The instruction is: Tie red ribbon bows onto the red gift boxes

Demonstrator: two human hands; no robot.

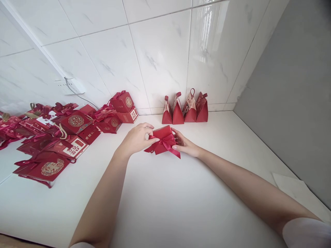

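A small red gift box tied with a dark pink satin ribbon is between my two hands, over the white tabletop. My left hand pinches the ribbon at the box's left side, thumb and forefinger closed on it. My right hand grips the box from the right, with the thumb on the near side by the ribbon tail and the fingers curled round the far edge. Part of the box's right side is hidden behind those fingers.
Several red gift boxes with ribbons and cords lie heaped on the left. A row of triangular red boxes with loops stands by the tiled wall. A grey panel borders the right side, with a white sheet near it.
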